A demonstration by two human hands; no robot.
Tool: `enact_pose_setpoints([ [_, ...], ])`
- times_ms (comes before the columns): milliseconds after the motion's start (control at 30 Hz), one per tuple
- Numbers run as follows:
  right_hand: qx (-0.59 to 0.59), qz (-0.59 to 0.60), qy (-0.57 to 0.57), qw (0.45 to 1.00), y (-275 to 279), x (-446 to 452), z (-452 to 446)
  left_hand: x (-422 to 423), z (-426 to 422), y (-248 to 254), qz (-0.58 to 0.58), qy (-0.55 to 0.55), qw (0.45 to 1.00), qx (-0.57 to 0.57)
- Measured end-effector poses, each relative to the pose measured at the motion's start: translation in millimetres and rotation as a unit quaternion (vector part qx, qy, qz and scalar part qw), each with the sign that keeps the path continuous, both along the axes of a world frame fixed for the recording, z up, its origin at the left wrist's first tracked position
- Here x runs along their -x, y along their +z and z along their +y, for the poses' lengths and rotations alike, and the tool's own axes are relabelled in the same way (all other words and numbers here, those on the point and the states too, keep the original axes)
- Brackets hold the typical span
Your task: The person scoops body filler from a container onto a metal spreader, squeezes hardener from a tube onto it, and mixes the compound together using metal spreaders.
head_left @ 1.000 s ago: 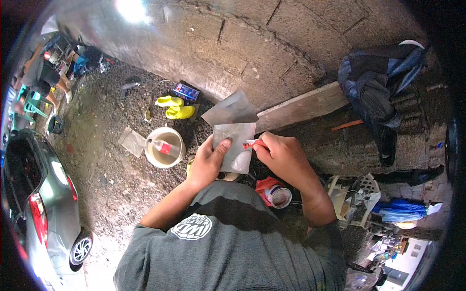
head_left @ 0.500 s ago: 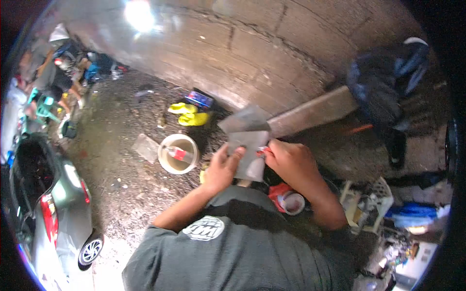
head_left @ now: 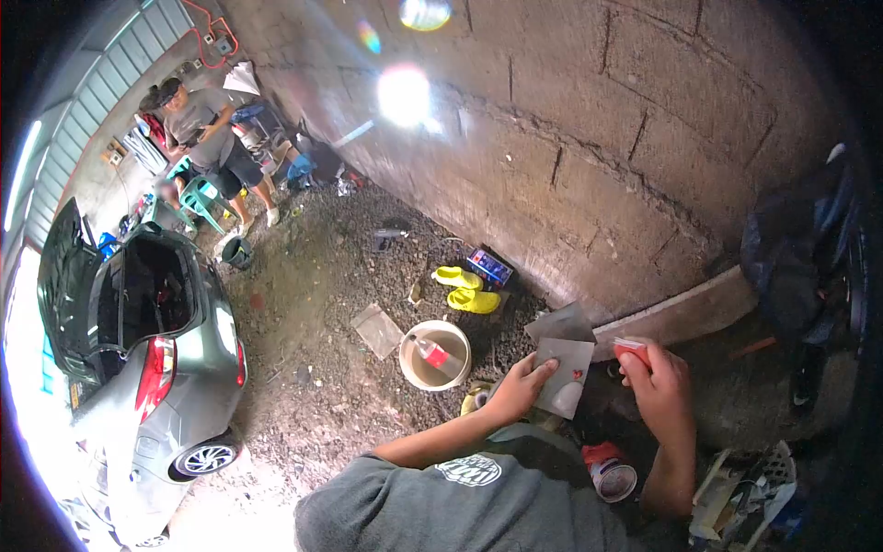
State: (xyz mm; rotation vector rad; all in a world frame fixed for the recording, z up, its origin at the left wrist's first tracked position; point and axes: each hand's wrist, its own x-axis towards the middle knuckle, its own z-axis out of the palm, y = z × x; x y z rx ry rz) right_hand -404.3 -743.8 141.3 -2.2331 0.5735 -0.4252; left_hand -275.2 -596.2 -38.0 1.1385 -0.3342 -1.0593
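Note:
My left hand [head_left: 520, 391] grips a thin grey plate [head_left: 572, 362] by its left edge, thumb on top. A pale lump of paste [head_left: 567, 396] and a small red dab [head_left: 578, 374] lie on the plate. Just behind it a second grey sheet [head_left: 563, 322] shows; whether the same hand holds it I cannot tell. To the right, my right hand [head_left: 658, 382] is closed round a small red tube-like thing [head_left: 631, 348], apart from the plate. Below the hands stands an open red can [head_left: 614, 478] with a pale inside.
A whitish bucket [head_left: 435, 377] holding a bottle with a red label [head_left: 440, 357] stands left of my hands. Yellow clogs [head_left: 471, 299] and a box [head_left: 489, 267] sit near the block wall [head_left: 552, 166]. At left are a grey car [head_left: 184, 386] and a standing person [head_left: 207, 138].
My right hand has drawn the red tube-like thing away from the plate to the right. A red dab now shows on the plate. The view has swung, bringing in more of the car and the person.

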Motion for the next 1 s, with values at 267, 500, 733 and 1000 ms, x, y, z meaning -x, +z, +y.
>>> enact_pose_setpoints([
  [267, -0.183, -0.129, -0.101, 0.969, -62.4, 40.6, -22.0, -2.8, 0.4, 15.3, -0.004, 0.004, 1.000, -0.025],
  [500, -0.612, -0.216, -0.306, 0.697, -200.5, 86.4, -24.3, -2.8, -8.1, 4.3, 0.010, 0.001, 0.999, -0.041],
  [733, -0.627, -0.243, -0.369, 0.642, -254.5, 121.5, 18.9, 4.7, -26.9, 11.0, 0.022, -0.084, 0.995, -0.039],
  [1000, -0.596, -0.221, -0.377, 0.674, -217.9, 157.8, 54.1, 27.9, -44.8, -42.1, -0.548, -0.208, 0.802, -0.118],
])
